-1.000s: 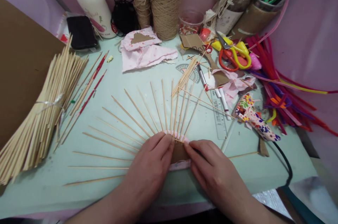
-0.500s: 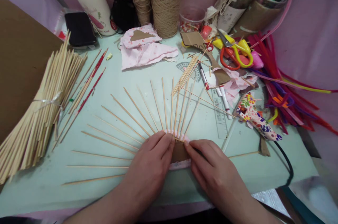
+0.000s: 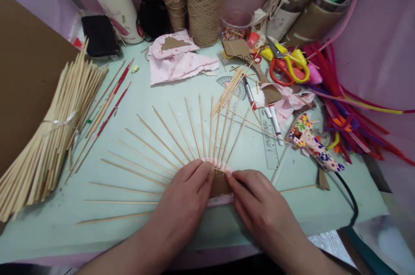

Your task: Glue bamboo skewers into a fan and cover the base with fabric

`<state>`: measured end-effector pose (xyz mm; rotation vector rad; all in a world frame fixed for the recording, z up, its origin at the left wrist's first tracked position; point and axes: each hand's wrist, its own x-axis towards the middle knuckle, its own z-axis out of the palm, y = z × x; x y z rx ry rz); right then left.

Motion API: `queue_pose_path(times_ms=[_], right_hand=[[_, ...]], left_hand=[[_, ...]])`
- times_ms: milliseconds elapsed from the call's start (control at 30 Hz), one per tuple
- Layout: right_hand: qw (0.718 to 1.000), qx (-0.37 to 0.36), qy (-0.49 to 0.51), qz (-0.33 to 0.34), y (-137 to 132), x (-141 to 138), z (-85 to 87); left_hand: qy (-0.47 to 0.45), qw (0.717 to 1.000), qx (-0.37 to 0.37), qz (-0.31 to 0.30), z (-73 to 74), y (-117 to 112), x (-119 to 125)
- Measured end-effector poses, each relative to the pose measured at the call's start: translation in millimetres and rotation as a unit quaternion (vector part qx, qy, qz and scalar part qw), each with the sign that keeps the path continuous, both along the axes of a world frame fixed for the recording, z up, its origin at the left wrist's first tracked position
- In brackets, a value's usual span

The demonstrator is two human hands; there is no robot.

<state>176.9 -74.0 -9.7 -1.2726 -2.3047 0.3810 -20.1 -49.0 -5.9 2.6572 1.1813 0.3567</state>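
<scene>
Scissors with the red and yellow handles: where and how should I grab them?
By the handle loops, I'd say, coming from the near side with the right hand once it's off the cardboard piece. The loops face you, while the metal blade points away to the left. Lifting straight up seems wise, as clutter crowds them.

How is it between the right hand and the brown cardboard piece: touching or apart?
Touching. The head view shows the right hand with its fingers against the pink cloth edge of the cardboard piece, with no gap visible.
</scene>
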Motion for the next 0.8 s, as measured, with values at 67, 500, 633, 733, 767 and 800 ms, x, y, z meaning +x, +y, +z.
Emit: queue_pose_path(times_ms=[67, 500, 633, 733, 767, 800], right_hand=[[1.0, -0.004, 0.003, -0.001, -0.6, 0.3, -0.2], [1.0, -0.016, 0.007, 0.005, 1.7, 1.2, -0.7], [1.0, -0.015, 0.007, 0.008, 1.9, 0.7, -1.1], [1.0, -0.012, 0.007, 0.006, 1.1, 0.6, -1.4], [1.0, -0.01, 0.007, 0.005, 0.8, 0.6, -1.6], [1.0, -0.008, 0.008, 0.006, 0.6, 0.7, -1.8]], left_hand=[[-0.006, 1.0, 0.009, 0.001, -0.4, -0.1, -0.3], [-0.004, 0.999, -0.034, -0.006, -0.8, 0.5, -2.0], [-0.016, 0.999, -0.043, -0.001, -1.9, 0.2, -1.2], [-0.007, 0.999, -0.044, 0.002, -1.6, -0.6, -1.2], [-0.003, 0.999, -0.041, 0.002, -1.3, -0.8, -1.3], [0.001, 0.999, -0.039, 0.001, -1.0, -0.9, -1.2]])
